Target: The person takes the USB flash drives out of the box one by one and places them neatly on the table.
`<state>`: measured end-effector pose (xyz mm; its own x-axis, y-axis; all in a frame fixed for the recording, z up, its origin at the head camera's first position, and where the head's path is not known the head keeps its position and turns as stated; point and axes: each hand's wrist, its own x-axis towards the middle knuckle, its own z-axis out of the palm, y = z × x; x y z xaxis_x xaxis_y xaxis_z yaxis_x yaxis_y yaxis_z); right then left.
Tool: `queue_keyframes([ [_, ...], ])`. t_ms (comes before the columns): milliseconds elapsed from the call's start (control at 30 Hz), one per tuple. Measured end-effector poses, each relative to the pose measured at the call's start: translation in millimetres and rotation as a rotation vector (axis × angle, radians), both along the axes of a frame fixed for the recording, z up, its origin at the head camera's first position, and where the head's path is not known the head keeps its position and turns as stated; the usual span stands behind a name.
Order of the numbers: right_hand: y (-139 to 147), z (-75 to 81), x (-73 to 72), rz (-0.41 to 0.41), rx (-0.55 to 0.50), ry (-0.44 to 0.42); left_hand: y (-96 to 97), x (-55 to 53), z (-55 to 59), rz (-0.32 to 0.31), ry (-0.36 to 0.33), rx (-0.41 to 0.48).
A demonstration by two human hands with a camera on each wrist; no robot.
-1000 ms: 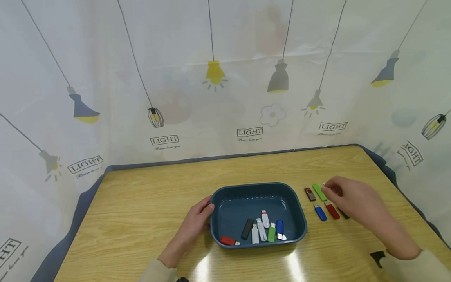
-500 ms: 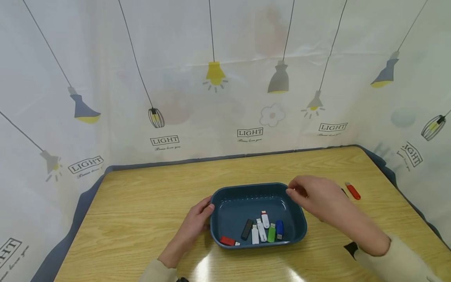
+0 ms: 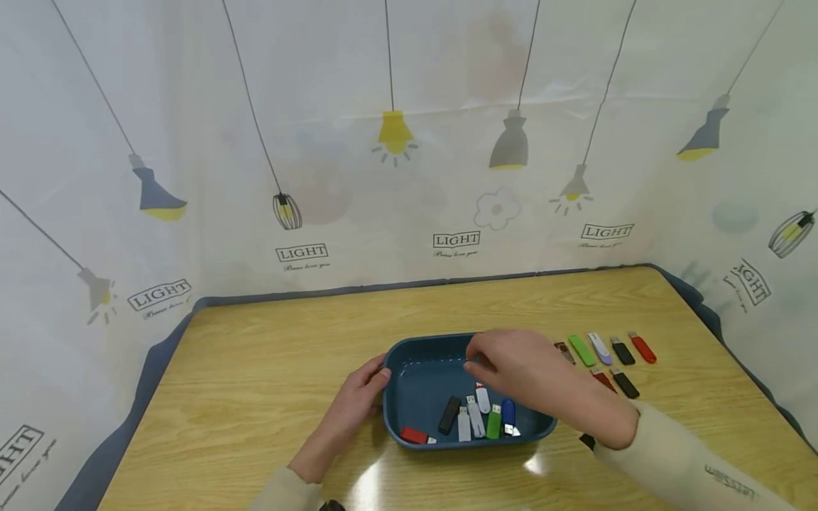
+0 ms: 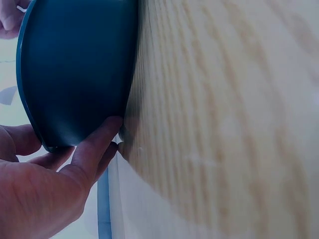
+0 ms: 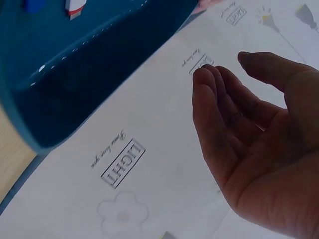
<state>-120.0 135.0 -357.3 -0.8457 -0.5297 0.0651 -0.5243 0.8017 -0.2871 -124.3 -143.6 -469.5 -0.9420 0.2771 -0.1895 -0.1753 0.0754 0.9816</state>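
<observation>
- Dark-teal glossy rectangular tray (image 3: 418, 397) on wooden tabletop (image 3: 275, 369); left end gripped in left hand (image 3: 358, 392).
- White red-banded USB stick (image 3: 483, 400) inside tray, on near side of right hand (image 3: 520, 363), long axis roughly front-to-back.
- Right hand nearer: thumb and fingertips apart, empty.

Lamp-printed backdrop (image 3: 358, 213) behind wooden table (image 3: 268, 362).

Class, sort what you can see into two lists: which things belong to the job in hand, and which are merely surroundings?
Seem part of the job:
dark blue tray, gripped by the left hand
USB flash drives inside the tray
USB flash drives beside the tray
right hand, over the tray, holding nothing

Merely surroundings:
wood-grain table
lamp-patterned sheet behind
</observation>
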Motion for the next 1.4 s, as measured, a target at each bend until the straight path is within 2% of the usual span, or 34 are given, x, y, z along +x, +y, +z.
queue_keyframes([
  [200,-23.7,-6.5,-2.2,0.136,0.051,0.028,-1.0,-0.9,-0.4,-0.004,0.004,-0.009],
  [500,-52.4,-13.4,-12.7,0.33,0.126,-0.07,-3.6,-2.9,-1.5,-0.032,-0.002,-0.013],
  [600,-58.9,-15.4,-15.4,0.366,0.155,-0.111,-4.7,-3.6,-2.2,-0.042,-0.002,-0.016],
  [833,-67.9,-21.4,-22.7,0.421,0.245,-0.265,-5.1,-3.5,-1.6,-0.049,-0.001,-0.013],
  [1100,-71.5,-36.5,-24.9,0.441,0.363,-0.286,-4.3,-3.7,-2.6,-0.034,-0.005,0.007],
  [1333,-76.0,-44.2,-27.9,0.618,0.33,-0.344,-4.1,-3.3,-2.9,-0.036,0.008,0.007],
  [1400,-77.0,-43.4,-28.6,0.646,0.335,-0.367,-3.7,-3.3,-2.6,-0.034,0.01,0.009],
])
